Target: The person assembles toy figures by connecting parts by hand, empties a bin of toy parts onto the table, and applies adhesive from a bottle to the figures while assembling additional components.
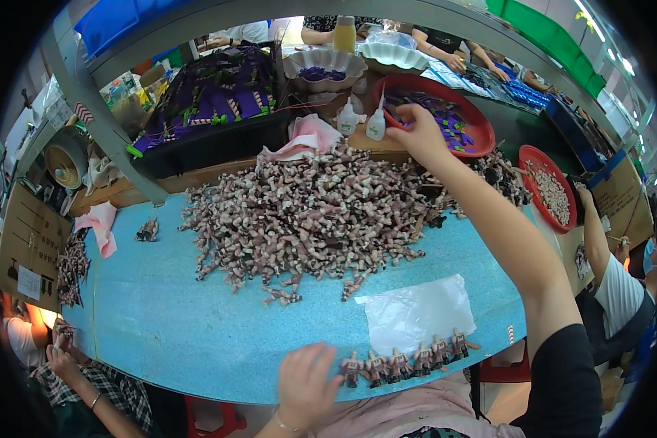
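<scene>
My right hand (pixel 421 135) reaches over the heap to the far edge. Its thumb and forefinger are apart, beside a small white glue bottle (pixel 376 126) with a long nozzle; whether they touch it is unclear. A second white bottle (pixel 347 120) stands just left of it. Near the front edge, my left hand (pixel 308 381) is slightly blurred, fingers stretched out and holding nothing. Next to its fingertips begins a row of several small brown-and-black figures (pixel 398 364) along the lower edge of a white sheet (pixel 420 312). A large heap of beige-brown figure parts (pixel 306 212) covers the table's middle.
Beyond the heap are a red basin (pixel 482 139) of purple and green pieces, pale bowls (pixel 325 66) and a black crate (pixel 219 142). A red tray (pixel 571 191) of beige pieces stands at right. A grey metal frame (pixel 106 109) rises at left. Co-workers sit around.
</scene>
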The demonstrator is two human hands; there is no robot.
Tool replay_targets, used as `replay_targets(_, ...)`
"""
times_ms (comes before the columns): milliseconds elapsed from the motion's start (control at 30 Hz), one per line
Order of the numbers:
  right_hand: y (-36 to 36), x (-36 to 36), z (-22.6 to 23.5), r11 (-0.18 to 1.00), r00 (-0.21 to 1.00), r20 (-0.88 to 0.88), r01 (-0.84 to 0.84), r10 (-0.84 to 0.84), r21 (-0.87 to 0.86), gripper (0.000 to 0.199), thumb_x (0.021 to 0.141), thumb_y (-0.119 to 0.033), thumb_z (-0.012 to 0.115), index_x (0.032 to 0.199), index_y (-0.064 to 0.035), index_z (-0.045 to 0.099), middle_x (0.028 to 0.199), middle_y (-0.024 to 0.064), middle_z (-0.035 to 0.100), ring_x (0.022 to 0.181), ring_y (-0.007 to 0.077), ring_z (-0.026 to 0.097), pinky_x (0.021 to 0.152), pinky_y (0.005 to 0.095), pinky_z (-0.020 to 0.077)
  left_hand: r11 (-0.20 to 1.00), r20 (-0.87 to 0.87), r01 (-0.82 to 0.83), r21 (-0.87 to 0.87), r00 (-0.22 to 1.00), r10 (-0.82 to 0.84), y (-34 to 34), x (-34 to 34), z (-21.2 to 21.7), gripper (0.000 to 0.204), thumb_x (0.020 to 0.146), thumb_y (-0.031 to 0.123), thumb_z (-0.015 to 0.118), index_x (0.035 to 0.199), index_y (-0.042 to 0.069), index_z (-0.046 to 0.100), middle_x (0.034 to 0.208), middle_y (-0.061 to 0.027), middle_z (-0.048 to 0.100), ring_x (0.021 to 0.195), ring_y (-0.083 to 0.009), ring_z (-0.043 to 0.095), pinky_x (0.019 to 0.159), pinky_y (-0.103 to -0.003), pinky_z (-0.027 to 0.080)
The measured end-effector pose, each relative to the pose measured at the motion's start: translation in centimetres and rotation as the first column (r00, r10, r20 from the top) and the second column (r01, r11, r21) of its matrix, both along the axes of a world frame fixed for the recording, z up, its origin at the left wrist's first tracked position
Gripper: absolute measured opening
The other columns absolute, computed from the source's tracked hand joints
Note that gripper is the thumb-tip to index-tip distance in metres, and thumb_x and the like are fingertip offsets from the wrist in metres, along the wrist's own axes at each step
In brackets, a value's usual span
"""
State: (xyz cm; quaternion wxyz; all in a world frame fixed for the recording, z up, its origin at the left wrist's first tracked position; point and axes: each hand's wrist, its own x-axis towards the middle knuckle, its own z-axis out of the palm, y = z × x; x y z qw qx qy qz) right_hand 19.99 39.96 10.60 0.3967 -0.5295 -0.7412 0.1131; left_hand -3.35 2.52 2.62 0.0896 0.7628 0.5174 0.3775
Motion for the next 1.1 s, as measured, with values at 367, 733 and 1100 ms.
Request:
replay_targets(367, 1.0, -3.0, -1.6, 0.979, 0.977, 0.068, 0.203, -0.203, 0.009, 0.041, 0.079, -0.032, 0.07, 0.097, 0.0024, 0.058, 0.1, 0.0196, 0.063, 0.089, 0.0337, 0.063, 0.076, 0.0402, 0.0506, 0.969, 0.205, -0.217, -0.121, 0.949, 0.239, -1.2, -1.1, -1.3, 0.023, 0.078, 0.005, 0.058, 0.1, -0.001, 0.063, 0.1, -0.0164, 0.061, 0.089, -0.0337, 0.059, 0.078, -0.04, 0.047)
replay_targets(733, -27.9, 7.5, -0.5, 0.783, 0.832, -0.548, -0.393, 0.081, -0.481, 0.04, 0.09, -0.033, 0.06, 0.105, 0.0046, 0.059, 0.073, 0.0016, 0.053, 0.059, 0.0064, 0.044, 0.055, 0.0205, 0.0336, 0.918, 0.198, -0.364, 0.158, 0.922, 0.331, -1.7, -0.5, -2.3, 0.013, 0.084, 0.006, 0.055, 0.087, -0.002, 0.065, 0.088, -0.016, 0.063, 0.077, -0.0297, 0.061, 0.067, -0.036, 0.049)
replay_targets(1100, -34.7, 4.2, -4.3, 0.863, 0.692, -0.709, -0.27, -0.135, -0.427, 0.04, 0.08, -0.035, 0.072, 0.094, -0.0033, 0.052, 0.077, -0.0002, 0.05, 0.068, 0.0061, 0.048, 0.057, 0.0207, 0.0362, 0.941, 0.119, -0.297, 0.159, 0.952, 0.281, -1.8, 0.3, -3.0, 0.012, 0.084, 0.006, 0.057, 0.085, -0.002, 0.065, 0.089, -0.0138, 0.064, 0.076, -0.0265, 0.061, 0.064, -0.033, 0.048)
